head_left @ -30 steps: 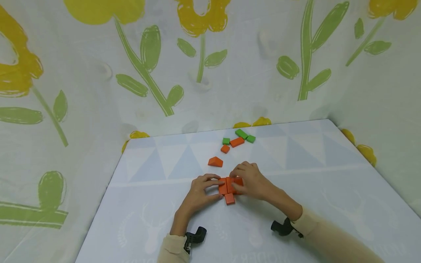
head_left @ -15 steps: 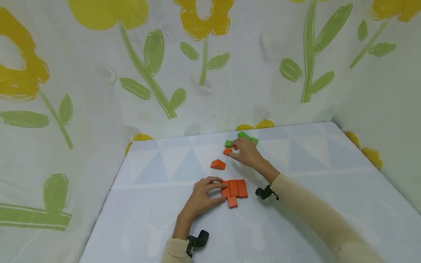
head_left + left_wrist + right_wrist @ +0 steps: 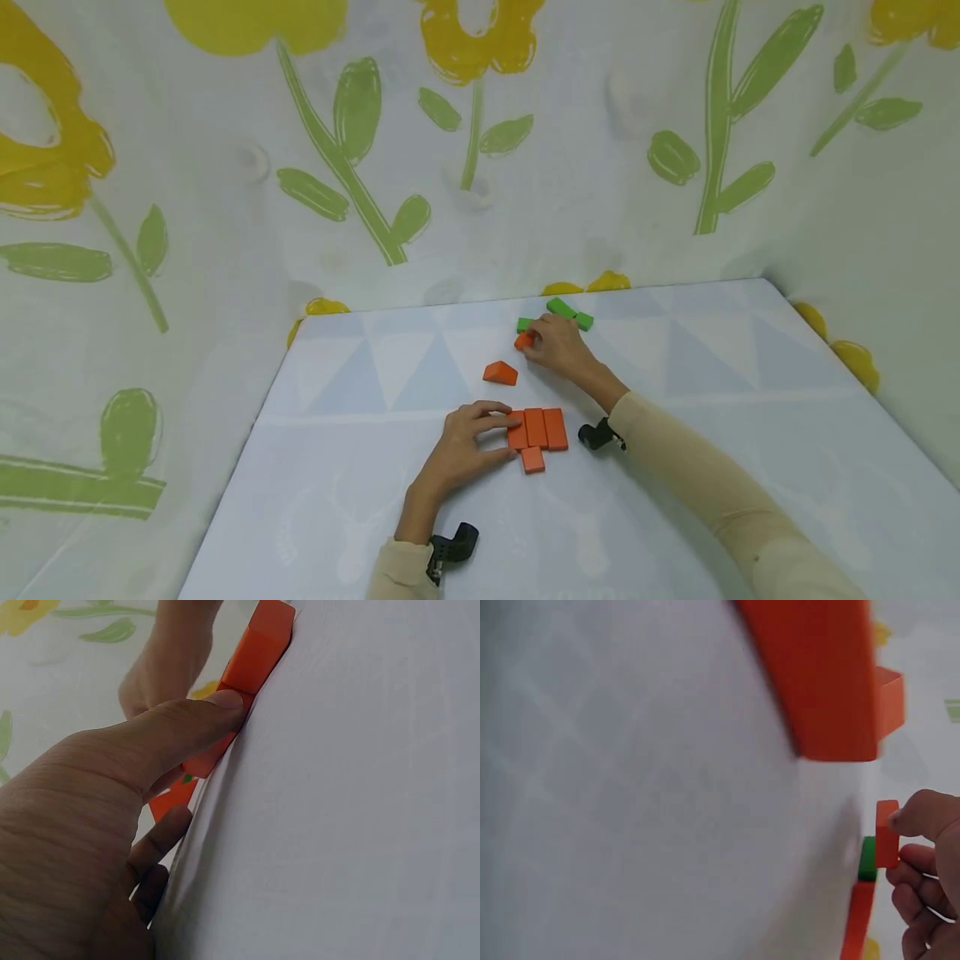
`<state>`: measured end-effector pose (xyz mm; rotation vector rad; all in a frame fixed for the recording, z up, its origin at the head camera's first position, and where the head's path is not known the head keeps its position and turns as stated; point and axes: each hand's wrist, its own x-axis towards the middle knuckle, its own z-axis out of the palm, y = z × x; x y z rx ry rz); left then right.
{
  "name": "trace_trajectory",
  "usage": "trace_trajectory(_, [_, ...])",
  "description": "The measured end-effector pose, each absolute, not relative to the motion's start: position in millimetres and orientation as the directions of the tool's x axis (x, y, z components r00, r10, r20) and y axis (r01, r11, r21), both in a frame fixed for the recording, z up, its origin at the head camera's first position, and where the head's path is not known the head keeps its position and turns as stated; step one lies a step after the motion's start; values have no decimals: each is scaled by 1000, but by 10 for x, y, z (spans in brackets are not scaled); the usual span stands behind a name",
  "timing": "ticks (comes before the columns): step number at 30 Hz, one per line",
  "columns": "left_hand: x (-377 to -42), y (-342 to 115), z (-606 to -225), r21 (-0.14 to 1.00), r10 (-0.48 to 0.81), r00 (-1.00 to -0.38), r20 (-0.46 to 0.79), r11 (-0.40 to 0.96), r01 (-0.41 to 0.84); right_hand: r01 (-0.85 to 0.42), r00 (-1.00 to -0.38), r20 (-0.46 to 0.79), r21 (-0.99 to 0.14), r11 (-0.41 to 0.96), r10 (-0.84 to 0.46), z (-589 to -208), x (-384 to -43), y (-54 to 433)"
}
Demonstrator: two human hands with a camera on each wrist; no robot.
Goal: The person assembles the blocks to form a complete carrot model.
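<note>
Three rectangular orange blocks (image 3: 536,428) lie side by side on the table, with a small orange block (image 3: 532,460) against their near side. My left hand (image 3: 467,437) holds the leftmost block, thumb at its near end and fingers over its top and far end. In the left wrist view the thumb (image 3: 202,712) presses against this orange block (image 3: 214,754). Farther back, my right hand (image 3: 558,343) pinches another small orange block (image 3: 522,341) between thumb and fingers. The right wrist view shows that held block (image 3: 886,832) beside a green block (image 3: 867,859).
An orange trapezoid-shaped block (image 3: 500,373) lies between the two hands. Green blocks (image 3: 561,307) lie behind the right hand, near the table's far edge. A flower-printed curtain (image 3: 480,217) rises behind the table. Black wrist cameras (image 3: 453,544) are strapped to both wrists.
My right hand has left the orange row, moved to the blocks at the back, and now pinches the small orange one. The left hand stays at the row.
</note>
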<state>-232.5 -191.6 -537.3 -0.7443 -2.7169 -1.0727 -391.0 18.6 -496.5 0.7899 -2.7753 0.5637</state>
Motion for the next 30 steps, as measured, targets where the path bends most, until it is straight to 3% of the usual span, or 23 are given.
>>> trace_trajectory(10, [-2349,-1913,-5369,614,383,-884,270,638,464,-673,-740,397,-426,605,-543,-4690,-3438,548])
trace_trajectory(19, [-2336,-1903,-5384,626,391,-875,284,616,478,-698,-710,348,-467,543,-613,-4587,-2866,823])
trace_trajectory(30, [-2335,-1900,-5372,619,401,-864,304,607,499,-786,-610,361,-390,480,-706,-4764,-2500,923])
